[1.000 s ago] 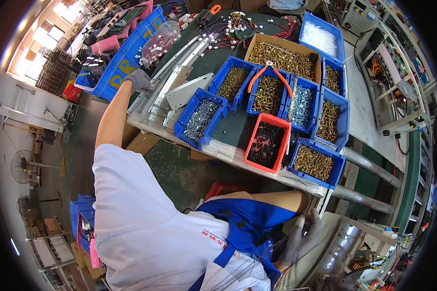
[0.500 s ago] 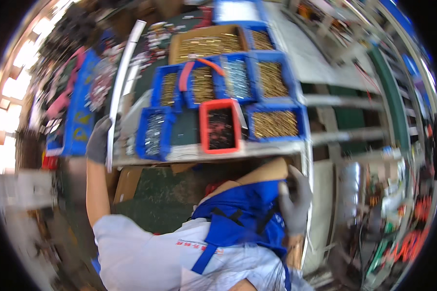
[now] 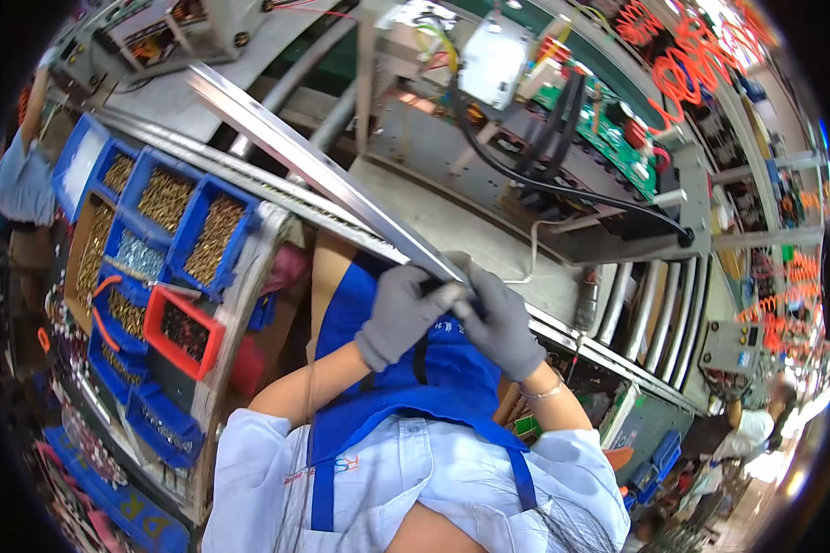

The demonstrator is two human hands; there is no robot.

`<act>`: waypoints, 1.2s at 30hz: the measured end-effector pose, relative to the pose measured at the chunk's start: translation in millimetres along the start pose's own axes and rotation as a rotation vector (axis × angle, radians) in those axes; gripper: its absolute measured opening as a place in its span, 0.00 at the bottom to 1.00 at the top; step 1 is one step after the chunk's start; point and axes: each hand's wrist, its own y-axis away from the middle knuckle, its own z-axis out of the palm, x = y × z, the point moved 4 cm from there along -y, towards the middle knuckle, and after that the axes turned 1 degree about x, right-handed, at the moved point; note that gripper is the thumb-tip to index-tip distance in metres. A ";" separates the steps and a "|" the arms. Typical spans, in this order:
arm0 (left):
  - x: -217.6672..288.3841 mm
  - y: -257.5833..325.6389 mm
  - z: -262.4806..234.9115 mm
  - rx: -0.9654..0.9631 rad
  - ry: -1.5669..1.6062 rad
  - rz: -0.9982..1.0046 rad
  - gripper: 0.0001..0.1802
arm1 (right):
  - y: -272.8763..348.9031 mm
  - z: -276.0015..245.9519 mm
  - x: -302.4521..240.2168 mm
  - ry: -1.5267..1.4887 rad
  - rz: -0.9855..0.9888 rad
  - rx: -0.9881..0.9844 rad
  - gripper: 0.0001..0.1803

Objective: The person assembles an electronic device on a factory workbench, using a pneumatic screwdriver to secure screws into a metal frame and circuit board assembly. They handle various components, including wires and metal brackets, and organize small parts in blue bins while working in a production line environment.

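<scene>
Two gloved hands, left hand (image 3: pixel 404 313) and right hand (image 3: pixel 503 324), each with grip clamped on a long metal rail (image 3: pixel 323 170) end; swinging it could strike the blue parts bins (image 3: pixel 171 217) beside it.

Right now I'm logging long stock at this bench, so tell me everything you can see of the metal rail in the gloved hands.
The metal rail is a long, slim, silver-grey strip, apparently aluminium, with a lengthwise ridge. It lies slanted from upper left down to the middle, crossing over the workbench edge. Its near end is gripped by the left hand and right hand, both in grey gloves, close together. The far end runs toward the machinery at top left.
</scene>
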 end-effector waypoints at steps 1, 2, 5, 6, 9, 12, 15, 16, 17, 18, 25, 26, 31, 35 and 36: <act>-13.0 -9.2 11.0 -0.016 -0.226 0.093 0.20 | 10.1 -11.3 15.3 0.032 0.045 0.008 0.25; -26.9 -15.5 19.0 -0.033 -0.306 0.072 0.21 | 18.9 -22.5 29.9 0.064 0.085 0.010 0.25; -77.0 -33.0 33.4 -0.181 -0.182 -0.256 0.23 | 39.0 -38.5 72.2 0.204 0.165 -0.030 0.21; -82.4 -38.3 36.0 -0.232 -0.211 -0.324 0.23 | 39.1 -42.3 82.1 0.242 0.190 -0.054 0.20; -95.9 -44.4 38.4 -0.273 -0.259 -0.410 0.24 | 36.6 -50.6 101.8 0.344 0.148 -0.083 0.20; -87.2 -44.8 34.8 -0.230 -0.467 -0.364 0.21 | 25.8 -65.6 103.3 0.384 0.090 -0.032 0.20; -43.6 -33.7 36.2 -0.108 -0.798 -0.010 0.14 | 17.6 -81.2 86.7 0.410 0.058 0.067 0.18; -7.5 -29.9 43.0 -0.098 -0.968 0.189 0.14 | 18.1 -86.8 81.4 0.420 0.052 0.112 0.18; 9.7 -25.1 41.5 -0.083 -1.064 0.317 0.13 | 23.3 -90.4 81.1 0.310 0.071 0.134 0.17; 25.9 -21.4 40.5 -0.068 -1.156 0.457 0.13 | 27.8 -91.4 74.9 0.205 0.101 0.142 0.16; 95.1 -45.7 64.0 0.080 0.041 0.300 0.30 | 0.7 -42.3 4.9 -0.240 -0.017 0.415 0.15; 107.2 -49.4 71.9 0.007 0.054 0.365 0.30 | -10.3 -41.0 -8.4 -0.233 -0.012 0.392 0.15; 192.8 -83.4 114.1 -0.281 -0.696 0.889 0.21 | -40.7 -53.9 -40.7 -0.096 -0.249 0.576 0.22; 205.2 -91.0 160.6 -0.431 -1.307 1.258 0.19 | -55.8 -71.7 10.7 0.648 -0.065 0.611 0.25; 195.9 -98.0 171.0 -0.479 -1.416 1.271 0.17 | -63.9 -68.6 16.0 0.827 -0.092 0.601 0.25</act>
